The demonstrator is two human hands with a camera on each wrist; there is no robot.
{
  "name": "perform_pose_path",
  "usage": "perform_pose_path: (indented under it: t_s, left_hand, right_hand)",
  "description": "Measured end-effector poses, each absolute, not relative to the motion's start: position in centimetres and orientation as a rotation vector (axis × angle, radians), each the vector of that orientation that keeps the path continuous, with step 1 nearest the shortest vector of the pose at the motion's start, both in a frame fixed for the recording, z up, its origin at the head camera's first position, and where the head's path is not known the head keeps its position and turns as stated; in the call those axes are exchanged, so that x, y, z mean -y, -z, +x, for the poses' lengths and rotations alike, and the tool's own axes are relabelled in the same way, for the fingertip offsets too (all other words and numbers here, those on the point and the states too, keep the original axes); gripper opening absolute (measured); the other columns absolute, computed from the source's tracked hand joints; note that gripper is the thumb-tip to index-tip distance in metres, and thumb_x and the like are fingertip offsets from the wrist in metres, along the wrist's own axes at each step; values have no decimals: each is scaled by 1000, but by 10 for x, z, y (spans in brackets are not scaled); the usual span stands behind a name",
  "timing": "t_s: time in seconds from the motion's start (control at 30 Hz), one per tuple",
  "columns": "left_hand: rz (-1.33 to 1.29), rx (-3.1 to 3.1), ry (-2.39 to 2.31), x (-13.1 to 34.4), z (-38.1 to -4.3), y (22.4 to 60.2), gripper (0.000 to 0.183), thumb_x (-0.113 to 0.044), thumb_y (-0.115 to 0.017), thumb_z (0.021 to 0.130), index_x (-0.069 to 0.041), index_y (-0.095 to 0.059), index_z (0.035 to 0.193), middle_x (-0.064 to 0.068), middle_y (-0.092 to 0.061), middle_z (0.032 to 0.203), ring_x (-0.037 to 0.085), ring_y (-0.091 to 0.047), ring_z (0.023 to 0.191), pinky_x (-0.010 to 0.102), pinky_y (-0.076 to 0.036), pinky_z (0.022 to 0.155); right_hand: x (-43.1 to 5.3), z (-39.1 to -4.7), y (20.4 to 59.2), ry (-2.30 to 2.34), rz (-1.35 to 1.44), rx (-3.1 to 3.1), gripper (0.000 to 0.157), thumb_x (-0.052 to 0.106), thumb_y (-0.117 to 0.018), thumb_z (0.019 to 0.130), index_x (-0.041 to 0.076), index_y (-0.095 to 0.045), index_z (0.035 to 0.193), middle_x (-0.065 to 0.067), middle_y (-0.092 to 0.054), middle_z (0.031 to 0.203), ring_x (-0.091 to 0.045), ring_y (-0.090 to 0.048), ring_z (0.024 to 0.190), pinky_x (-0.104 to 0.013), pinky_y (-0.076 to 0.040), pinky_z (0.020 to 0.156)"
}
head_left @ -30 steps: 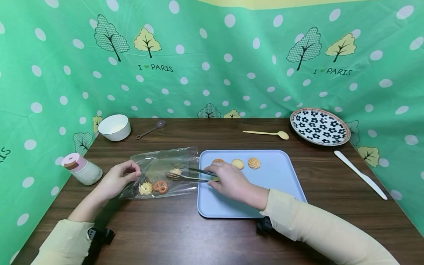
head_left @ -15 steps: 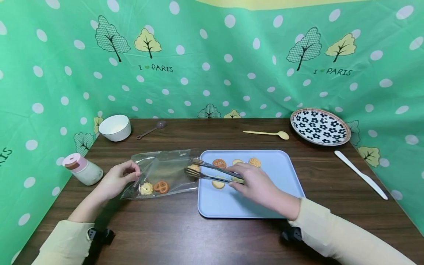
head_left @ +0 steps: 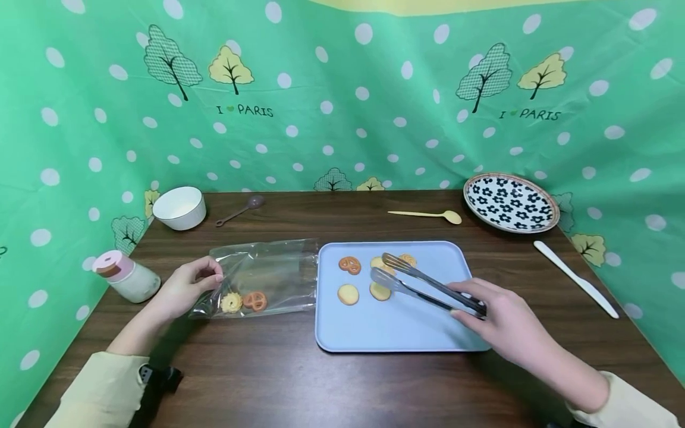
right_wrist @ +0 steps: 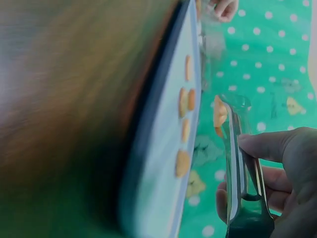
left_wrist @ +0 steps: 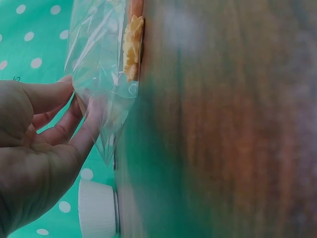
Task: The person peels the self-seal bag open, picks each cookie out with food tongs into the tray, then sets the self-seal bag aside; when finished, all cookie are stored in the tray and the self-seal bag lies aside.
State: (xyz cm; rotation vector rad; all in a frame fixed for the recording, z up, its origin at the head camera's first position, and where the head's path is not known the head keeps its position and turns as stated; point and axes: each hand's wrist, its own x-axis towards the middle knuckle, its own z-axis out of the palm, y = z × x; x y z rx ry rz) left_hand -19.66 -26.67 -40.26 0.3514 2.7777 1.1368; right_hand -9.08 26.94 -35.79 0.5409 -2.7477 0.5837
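Observation:
My left hand (head_left: 187,288) pinches the left end of a clear plastic bag (head_left: 286,273), its fingertips at the film in the left wrist view. Inside the bag lie a flower-shaped cookie (head_left: 232,302) and a pretzel cookie (head_left: 255,301). My right hand (head_left: 505,318) grips metal tongs (head_left: 433,282), tilted over the light blue tray (head_left: 374,333). A cookie (right_wrist: 219,113) sits between the tong tips in the right wrist view. Below them on the tray are a pretzel cookie (head_left: 350,265), a swirl cookie (head_left: 408,260) and several round cookies (head_left: 348,294).
A white bowl (head_left: 179,208) and a brown spoon (head_left: 238,212) stand at the back left, a pink-lidded jar (head_left: 128,278) beyond my left hand. Back right hold a yellow spoon (head_left: 425,214), a flower-patterned plate (head_left: 511,203) and a white knife (head_left: 575,279). A patterned curtain (head_left: 342,107) hangs behind.
The tongs have come out of the bag with the cookie and moved right, over the tray. My right hand has shifted right past the tray's edge. My left hand stays at the bag.

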Motion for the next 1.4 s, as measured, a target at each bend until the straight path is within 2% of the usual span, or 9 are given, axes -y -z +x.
perform_pose_path:
  t_s: [0.37,0.63,0.77,0.87,1.07,1.3,1.4]
  left_hand:
    - [375,-2836,-1069,277,-197,401,5,-17,-60,94,-12,-58,94,4,-60,85,15,-54,78,26,-43,68]
    - [385,-2801,-1097,276,-198,402,6,-18,-59,94,-12,-57,95,5,-60,86,17,-56,80,27,-44,68]
    - [378,-2790,-1108,276,-200,402,6,-17,-60,94,-12,-58,95,6,-60,87,18,-55,81,27,-44,69]
    - [370,-2775,-1120,275,-201,402,7,-18,-60,94,-12,-58,96,6,-59,88,19,-55,82,28,-44,70]
    - [383,-2779,-1124,274,-203,402,8,-20,-59,94,-12,-58,96,6,-60,88,18,-56,82,28,-44,71]
    - [384,-2758,-1140,269,-203,401,8,-18,-58,95,-11,-57,96,7,-61,89,18,-58,84,27,-46,70]
    - [378,-2761,-1135,267,-203,400,7,-18,-57,95,-11,-57,96,7,-61,88,17,-57,83,27,-46,69]
  right_hand:
    - [-296,-78,378,-525,455,2800,40,19,-82,73,17,-67,110,5,-67,103,-12,-63,85,-32,-49,67]
    - [-296,-81,369,-515,482,2782,43,18,-84,70,15,-67,109,4,-67,101,-13,-64,85,-33,-51,67]
    - [-279,-89,363,-562,520,2776,38,15,-82,72,16,-68,108,5,-67,99,-7,-59,78,-28,-47,63]
    - [-260,-98,361,-595,584,2776,34,12,-80,74,16,-70,106,5,-68,98,-7,-60,79,-29,-48,64]
    - [-215,-124,366,-631,714,2774,30,14,-79,76,16,-71,105,3,-70,100,-14,-66,90,-37,-52,76]
    - [-166,-151,370,-580,808,2825,30,16,-78,77,15,-71,106,2,-70,100,-17,-65,92,-39,-52,74]
    - [-149,-160,371,-574,875,2852,31,18,-76,78,15,-70,109,1,-69,104,-19,-65,97,-40,-51,79]
